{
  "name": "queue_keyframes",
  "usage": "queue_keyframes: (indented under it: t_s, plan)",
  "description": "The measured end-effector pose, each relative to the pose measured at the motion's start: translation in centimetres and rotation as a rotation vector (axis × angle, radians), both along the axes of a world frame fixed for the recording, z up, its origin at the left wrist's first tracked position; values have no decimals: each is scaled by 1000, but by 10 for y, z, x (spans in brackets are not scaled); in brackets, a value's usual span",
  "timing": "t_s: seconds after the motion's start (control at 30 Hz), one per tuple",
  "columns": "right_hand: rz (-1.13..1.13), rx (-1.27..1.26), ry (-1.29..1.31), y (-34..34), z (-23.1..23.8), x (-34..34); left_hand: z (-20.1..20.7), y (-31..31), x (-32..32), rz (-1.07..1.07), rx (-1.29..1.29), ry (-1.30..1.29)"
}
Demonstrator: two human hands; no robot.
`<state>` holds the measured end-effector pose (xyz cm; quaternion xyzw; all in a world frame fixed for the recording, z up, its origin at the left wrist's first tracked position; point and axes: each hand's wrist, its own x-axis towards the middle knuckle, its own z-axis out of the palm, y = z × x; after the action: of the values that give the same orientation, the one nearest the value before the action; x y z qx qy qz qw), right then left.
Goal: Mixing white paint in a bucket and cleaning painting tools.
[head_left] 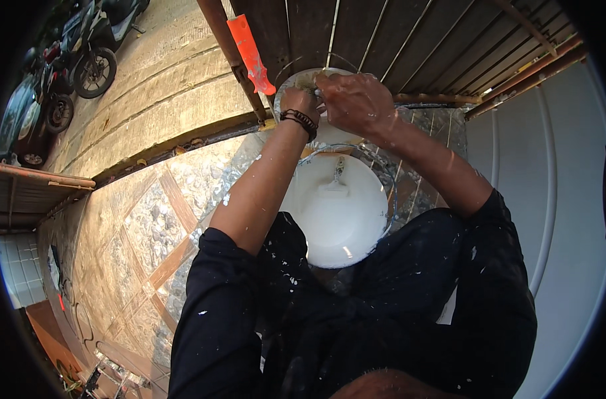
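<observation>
Nearest the body, short of both hands, a white bucket [326, 261] of pale liquid held a smeared tool [333, 187]. The left hand [299, 102] and right hand [357, 103] met over a second pail [331, 137], fingers curled in; what they gripped, if anything, could not be told. Left of them showed an orange object [249, 52]; beyond them, dark slats [363, 36]; far left, motorbikes [94, 72].

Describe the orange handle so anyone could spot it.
Start at the dark slatted gate. By its left post, above and left of the left hand, the handle slants toward the far white bucket. Its bright orange contrasts with the dark slats.
</observation>
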<state>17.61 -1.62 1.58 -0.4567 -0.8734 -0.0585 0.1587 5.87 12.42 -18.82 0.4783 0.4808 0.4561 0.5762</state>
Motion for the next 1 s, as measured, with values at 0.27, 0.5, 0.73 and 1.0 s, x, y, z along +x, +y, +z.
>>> queue_keyframes:
  t_s: [0.27,0.5,0.73,1.0]
  plan:
    - [-58,-19,0,5,-13,19,20,-15,11,17,6,339]
    - [-72,-88,-4,3,7,19,76,-31,12,24,-346,-531]
    - [-87,-40,6,17,-1,24,95,-43,21,34,-374,-669]
    - [-122,-43,-17,0,1,23,103,-33,13,-180,-365,-1032]
